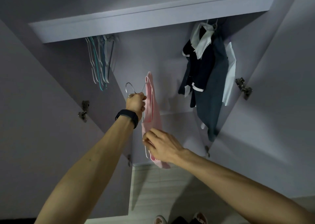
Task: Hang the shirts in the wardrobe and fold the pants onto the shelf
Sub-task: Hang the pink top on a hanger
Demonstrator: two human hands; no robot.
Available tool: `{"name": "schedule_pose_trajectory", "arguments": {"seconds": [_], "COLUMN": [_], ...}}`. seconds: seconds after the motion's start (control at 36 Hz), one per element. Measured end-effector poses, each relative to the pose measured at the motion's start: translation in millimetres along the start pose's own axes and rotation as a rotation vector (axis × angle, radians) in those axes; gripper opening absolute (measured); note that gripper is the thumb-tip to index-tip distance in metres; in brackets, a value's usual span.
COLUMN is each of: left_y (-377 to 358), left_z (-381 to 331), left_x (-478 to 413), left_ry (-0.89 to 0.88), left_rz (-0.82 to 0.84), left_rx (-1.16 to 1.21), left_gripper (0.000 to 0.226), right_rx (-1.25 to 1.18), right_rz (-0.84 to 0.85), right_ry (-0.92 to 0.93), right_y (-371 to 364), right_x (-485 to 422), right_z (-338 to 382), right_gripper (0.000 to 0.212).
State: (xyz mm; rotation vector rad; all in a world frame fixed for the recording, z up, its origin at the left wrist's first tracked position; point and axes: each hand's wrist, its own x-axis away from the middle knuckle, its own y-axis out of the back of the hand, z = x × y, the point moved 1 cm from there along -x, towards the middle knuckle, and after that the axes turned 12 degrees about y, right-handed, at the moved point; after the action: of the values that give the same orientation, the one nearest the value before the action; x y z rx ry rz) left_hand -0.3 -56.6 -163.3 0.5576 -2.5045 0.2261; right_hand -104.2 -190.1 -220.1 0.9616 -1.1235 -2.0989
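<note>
While the left hand (135, 103) grips the hanger (129, 87), the right hand (162, 147) pinches the shirt's (152, 107) edge.

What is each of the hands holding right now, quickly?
Left hand: closed round the hanger, just below its hook.
Right hand: fingers pinching the pink shirt low down on that hanger.

No readable text, label, brand or number shows anywhere here.
</note>
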Motion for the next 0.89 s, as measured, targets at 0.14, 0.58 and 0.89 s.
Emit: {"name": "schedule_pose_trajectory", "arguments": {"seconds": [0.14, 0.58, 0.89], "left_y": [-2, 9, 19], "left_z": [-3, 4, 5], "left_x": [3, -6, 2], "left_ry": [0.007, 0.045, 0.017], "left_rz": [-0.016, -0.084, 0.120], "left_rx": [0.029, 0.090, -0.251], "left_gripper": [0.016, 0.018, 0.012], "right_rx": [-0.008, 0.049, -0.212], "right_rz": [0.060, 0.019, -0.064], "right_ry": [0.012, 0.122, -0.201], "right_y": [2, -10, 12], "right_x": [-3, 30, 27], "right_z": [-4, 13, -19], "right_gripper": [0.030, 0.014, 0.036]}}
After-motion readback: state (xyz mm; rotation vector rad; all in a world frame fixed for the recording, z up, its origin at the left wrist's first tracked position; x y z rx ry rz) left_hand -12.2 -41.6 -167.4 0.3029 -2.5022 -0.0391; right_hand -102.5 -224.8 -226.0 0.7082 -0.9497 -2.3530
